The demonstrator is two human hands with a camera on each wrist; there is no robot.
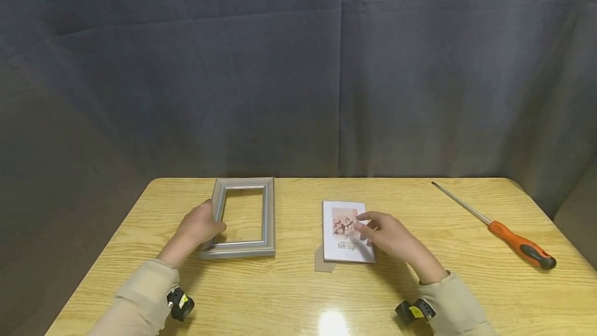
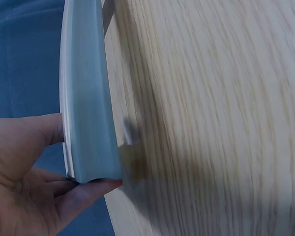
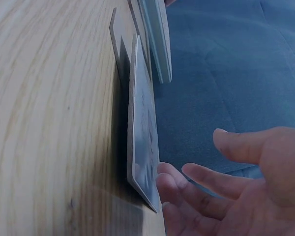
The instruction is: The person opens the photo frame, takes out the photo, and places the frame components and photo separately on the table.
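My left hand [image 1: 200,227] grips the left side of a silver-grey picture frame [image 1: 268,217], thumb over the front and fingers underneath. Its opening shows bare wood through it. In the left wrist view the outer side of the frame [image 2: 86,98] stands between thumb and fingers. To the right lies a flat picture panel [image 1: 344,232] with pink flowers and "free style" printed on white. From beneath its lower left corner a brown flap [image 1: 323,263] sticks out. My right hand [image 1: 389,232] hovers at the panel's right edge, fingers loosely bent, holding nothing.
A long screwdriver [image 1: 517,240] with an orange and black handle lies at the right of the wooden table [image 1: 289,294]. Dark grey curtain [image 1: 298,92] hangs behind the table's far edge. Each wrist carries a small black camera.
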